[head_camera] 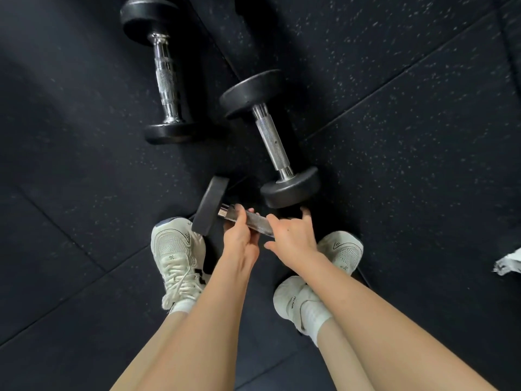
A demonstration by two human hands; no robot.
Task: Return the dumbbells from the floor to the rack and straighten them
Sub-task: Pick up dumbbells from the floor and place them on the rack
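Three black dumbbells with chrome knurled handles are on the dark rubber floor. The nearest dumbbell [211, 204] lies between my feet; my left hand [241, 237] is curled around its handle. My right hand [293, 235] rests on the same handle further right, fingers partly spread, covering its far head. A second dumbbell [270, 139] lies just beyond, its near head touching or almost touching my right fingers. A third dumbbell [165, 71] lies at the upper left. No rack is in view.
My two white sneakers stand on the floor, the left shoe [176, 258] beside the held dumbbell's head, the right shoe [342, 251] behind my right wrist. A white crumpled item [510, 263] lies at the right edge. Floor mat seams run diagonally.
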